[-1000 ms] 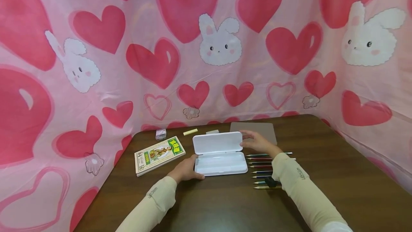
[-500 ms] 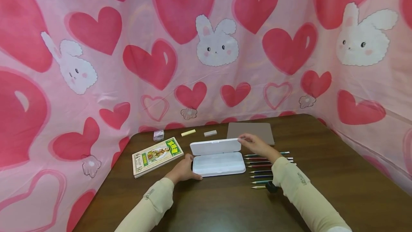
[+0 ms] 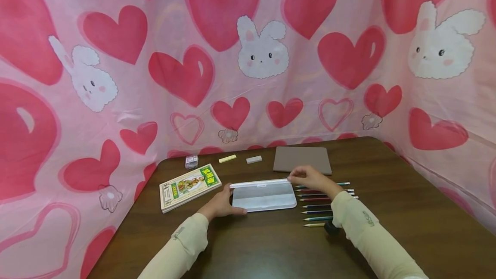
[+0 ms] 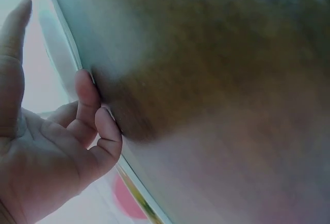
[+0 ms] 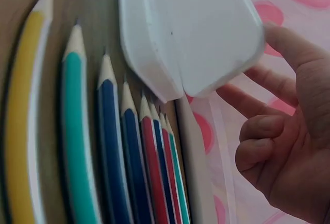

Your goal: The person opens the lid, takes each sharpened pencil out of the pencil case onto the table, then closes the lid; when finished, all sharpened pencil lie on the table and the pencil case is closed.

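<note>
A white pencil case (image 3: 264,200) lies on the table with its lid (image 3: 257,184) tilted partway down over the bottom half. My left hand (image 3: 221,203) holds the case's left end, thumb along the front corner and fingers round the side. In the left wrist view, that hand's curled fingers (image 4: 88,98) touch the tabletop beside the case. My right hand (image 3: 311,180) pinches the lid's right corner between thumb and fingertips. The right wrist view shows the lid (image 5: 214,33) standing at an angle to the bottom half (image 5: 144,44). Whatever lies inside the case is hard to see.
Several sharpened pencils (image 3: 314,212) lie in a row right of the case. Behind them is a grey-brown flat notebook (image 3: 302,159). A book with a green and yellow cover (image 3: 190,186), a small sharpener-like item (image 3: 191,162), a yellow stick (image 3: 227,158) and a whitish eraser-like block (image 3: 254,159) lie left and behind.
The lid has swung from nearly upright forward and down toward the bottom half, my right hand moving down with it. My left hand has stayed at the case's left end.
</note>
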`<state>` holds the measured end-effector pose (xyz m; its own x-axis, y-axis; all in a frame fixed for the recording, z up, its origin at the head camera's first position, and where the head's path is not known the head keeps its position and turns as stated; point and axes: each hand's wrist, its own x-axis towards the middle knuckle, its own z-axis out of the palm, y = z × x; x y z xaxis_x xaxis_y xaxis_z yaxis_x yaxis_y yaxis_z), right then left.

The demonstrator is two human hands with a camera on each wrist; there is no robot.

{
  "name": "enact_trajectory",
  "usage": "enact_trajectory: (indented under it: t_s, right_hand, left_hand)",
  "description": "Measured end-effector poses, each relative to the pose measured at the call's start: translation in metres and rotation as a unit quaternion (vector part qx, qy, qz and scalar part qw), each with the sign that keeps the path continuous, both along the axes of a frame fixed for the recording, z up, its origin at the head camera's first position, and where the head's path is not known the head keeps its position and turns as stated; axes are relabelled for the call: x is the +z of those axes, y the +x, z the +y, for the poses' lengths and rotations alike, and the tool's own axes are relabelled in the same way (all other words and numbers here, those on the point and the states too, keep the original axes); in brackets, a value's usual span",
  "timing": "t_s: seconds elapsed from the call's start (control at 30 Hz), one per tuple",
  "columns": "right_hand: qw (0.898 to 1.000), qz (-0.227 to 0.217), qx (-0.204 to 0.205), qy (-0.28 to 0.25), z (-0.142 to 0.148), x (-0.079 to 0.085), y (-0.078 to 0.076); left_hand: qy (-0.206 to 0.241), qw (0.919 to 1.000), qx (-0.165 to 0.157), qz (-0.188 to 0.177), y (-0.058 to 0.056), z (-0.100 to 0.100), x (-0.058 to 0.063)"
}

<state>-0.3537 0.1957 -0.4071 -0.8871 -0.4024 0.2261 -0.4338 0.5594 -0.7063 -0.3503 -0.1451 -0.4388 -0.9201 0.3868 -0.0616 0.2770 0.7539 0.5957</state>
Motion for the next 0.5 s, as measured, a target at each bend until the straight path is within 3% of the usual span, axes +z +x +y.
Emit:
enact_trajectory:
  t_s: [0.33,0.5]
  right_hand:
    - [0.996,-0.025,0.011,0.080,0.002,-0.011,0.007]
    - [0.994,-0.009,0.022,0.107,-0.001,-0.014,0.009]
  left_hand:
    - [-0.023,0.9994,-0.003,-0.025,0.002,-0.001,0.007]
    - [-0.046,0.9987,-0.013,-0.015,0.002,0.000,0.008]
